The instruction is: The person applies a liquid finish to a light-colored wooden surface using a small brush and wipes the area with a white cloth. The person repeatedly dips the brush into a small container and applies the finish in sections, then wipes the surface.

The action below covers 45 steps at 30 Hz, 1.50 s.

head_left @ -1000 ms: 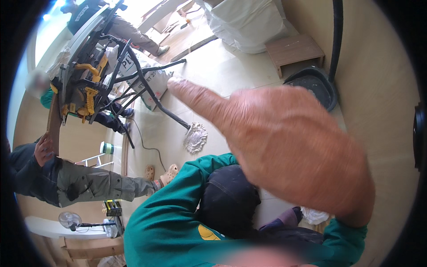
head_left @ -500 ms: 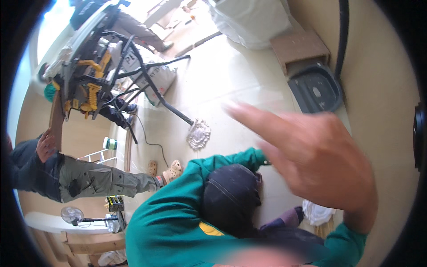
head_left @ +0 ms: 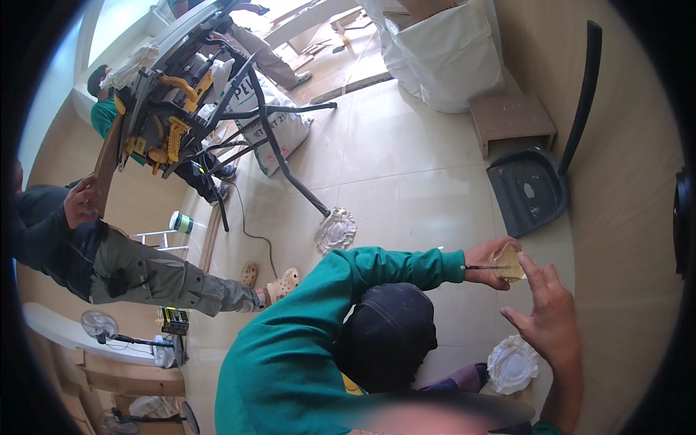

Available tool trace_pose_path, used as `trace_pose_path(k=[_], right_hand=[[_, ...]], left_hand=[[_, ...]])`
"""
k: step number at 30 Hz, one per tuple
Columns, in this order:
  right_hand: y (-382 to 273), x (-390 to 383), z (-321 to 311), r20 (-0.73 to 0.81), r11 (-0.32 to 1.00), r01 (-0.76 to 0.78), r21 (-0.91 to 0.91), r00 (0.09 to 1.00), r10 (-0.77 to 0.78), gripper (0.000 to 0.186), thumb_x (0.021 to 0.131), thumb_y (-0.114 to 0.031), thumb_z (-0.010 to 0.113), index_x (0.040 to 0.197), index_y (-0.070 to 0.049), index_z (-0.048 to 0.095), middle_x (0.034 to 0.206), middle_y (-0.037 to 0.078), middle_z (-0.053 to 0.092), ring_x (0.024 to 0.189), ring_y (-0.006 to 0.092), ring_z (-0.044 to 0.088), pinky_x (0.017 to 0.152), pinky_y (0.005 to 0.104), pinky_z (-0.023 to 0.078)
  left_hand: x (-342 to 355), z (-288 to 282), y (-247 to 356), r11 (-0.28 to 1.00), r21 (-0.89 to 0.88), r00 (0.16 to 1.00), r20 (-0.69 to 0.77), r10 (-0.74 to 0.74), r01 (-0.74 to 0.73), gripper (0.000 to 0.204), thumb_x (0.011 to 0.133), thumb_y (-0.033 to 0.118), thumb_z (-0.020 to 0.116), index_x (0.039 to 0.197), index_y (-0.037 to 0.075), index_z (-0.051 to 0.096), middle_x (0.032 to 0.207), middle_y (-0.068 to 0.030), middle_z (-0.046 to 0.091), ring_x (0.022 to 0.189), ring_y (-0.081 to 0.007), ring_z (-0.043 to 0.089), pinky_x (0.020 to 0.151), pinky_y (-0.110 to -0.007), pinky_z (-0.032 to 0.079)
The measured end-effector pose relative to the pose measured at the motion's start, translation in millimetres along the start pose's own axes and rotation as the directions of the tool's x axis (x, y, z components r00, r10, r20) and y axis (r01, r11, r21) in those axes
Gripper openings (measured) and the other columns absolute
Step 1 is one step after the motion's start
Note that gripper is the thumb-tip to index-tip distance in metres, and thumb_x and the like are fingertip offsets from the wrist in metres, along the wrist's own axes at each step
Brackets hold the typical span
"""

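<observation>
My left hand (head_left: 487, 261) reaches across from the green sleeve, its fingers closed round a yellowish translucent piece (head_left: 512, 265). A thin dark stick (head_left: 482, 267) lies across that hand and the piece; what kind of tool it is I cannot make out. Close beside it is my right hand (head_left: 545, 308), fingers and thumb apart. Its index fingertip comes up to the yellowish piece's edge; whether it touches I cannot tell. My bent knee (head_left: 388, 337) in dark cloth lies under the left arm. Below the hands sits a crumpled white bundle (head_left: 513, 365).
A black dustpan (head_left: 533, 192) stands beside a small brown box (head_left: 512, 123) and a white sack (head_left: 453, 61). At left, a yellow-and-black power saw (head_left: 177, 94) rests on a folding stand. A co-worker's hand (head_left: 82, 201) holds a board (head_left: 109, 163). A cord (head_left: 250, 233) crosses the floor.
My right hand, blurred and large with its index finger stretched out, has moved down beside my left hand. The left hand and the yellowish piece, hidden before, now show.
</observation>
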State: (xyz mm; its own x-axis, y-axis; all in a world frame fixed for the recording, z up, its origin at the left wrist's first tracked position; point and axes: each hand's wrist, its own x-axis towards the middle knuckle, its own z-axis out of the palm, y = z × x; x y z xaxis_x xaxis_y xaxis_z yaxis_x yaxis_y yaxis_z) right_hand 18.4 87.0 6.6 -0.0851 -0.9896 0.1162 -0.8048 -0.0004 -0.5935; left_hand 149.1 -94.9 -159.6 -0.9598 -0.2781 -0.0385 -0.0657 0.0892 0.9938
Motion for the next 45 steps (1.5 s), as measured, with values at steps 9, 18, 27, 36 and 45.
trace_pose_path(k=[9, 18, 27, 36, 45], right_hand=[[15, 6, 55, -0.044, 0.988, 0.027, -0.152, 0.998, -0.034, 0.073, 0.074, -0.020, 0.088, 0.139, -0.008, 0.057, 0.106, 0.016, 0.058, 0.086, 0.0341, 0.068, 0.070, 0.0442, 0.055], [31, 4, 75, -0.129, 0.975, 0.168, -0.143, 0.974, -0.186, 0.040, 0.081, -0.011, 0.079, 0.120, -0.005, 0.067, 0.094, 0.014, 0.058, 0.074, 0.0335, 0.066, 0.065, 0.0454, 0.054], [37, -2, 63, -0.286, 0.990, 0.143, 0.001, 0.948, -0.136, 0.020, 0.084, -0.008, 0.076, 0.101, -0.004, 0.066, 0.089, 0.014, 0.062, 0.071, 0.0326, 0.066, 0.061, 0.0436, 0.051], [51, -7, 57, -0.249, 0.951, -0.094, 0.293, 0.953, 0.171, 0.013, 0.096, -0.010, 0.069, 0.097, 0.002, 0.064, 0.088, 0.016, 0.066, 0.070, 0.0314, 0.065, 0.062, 0.0415, 0.050], [61, -5, 53, -0.212, 0.943, -0.165, 0.290, 0.950, 0.231, 0.014, 0.099, -0.011, 0.064, 0.097, 0.003, 0.065, 0.086, 0.020, 0.066, 0.072, 0.0329, 0.064, 0.065, 0.0412, 0.049]], left_hand=[[-3, 17, -11, 0.988, -0.155, 1.000, 0.015, 0.009, -0.006, 0.083, 0.070, 0.029, 0.091, 0.135, 0.004, 0.046, 0.123, -0.0101, 0.059, 0.117, -0.0196, 0.057, 0.102, -0.036, 0.047], [-4, 16, -13, 0.992, 0.045, 0.990, 0.077, 0.115, -0.119, 0.079, 0.074, 0.030, 0.087, 0.137, 0.004, 0.046, 0.128, -0.0145, 0.058, 0.123, -0.0253, 0.056, 0.105, -0.039, 0.045], [-8, 23, 0, 0.997, 0.075, 0.999, 0.022, 0.033, -0.034, 0.084, 0.069, 0.026, 0.090, 0.137, 0.006, 0.045, 0.123, -0.0152, 0.060, 0.120, -0.0265, 0.059, 0.103, -0.040, 0.048], [-7, 23, 0, 0.957, 0.275, 0.993, -0.040, 0.112, -0.097, 0.090, 0.068, 0.020, 0.090, 0.142, 0.008, 0.039, 0.121, -0.0165, 0.062, 0.115, -0.0322, 0.063, 0.099, -0.041, 0.052], [-6, 25, -3, 0.961, 0.255, 0.992, -0.029, 0.121, -0.110, 0.081, 0.067, 0.020, 0.088, 0.134, 0.006, 0.046, 0.117, -0.0159, 0.061, 0.113, -0.0336, 0.063, 0.098, -0.041, 0.052]])
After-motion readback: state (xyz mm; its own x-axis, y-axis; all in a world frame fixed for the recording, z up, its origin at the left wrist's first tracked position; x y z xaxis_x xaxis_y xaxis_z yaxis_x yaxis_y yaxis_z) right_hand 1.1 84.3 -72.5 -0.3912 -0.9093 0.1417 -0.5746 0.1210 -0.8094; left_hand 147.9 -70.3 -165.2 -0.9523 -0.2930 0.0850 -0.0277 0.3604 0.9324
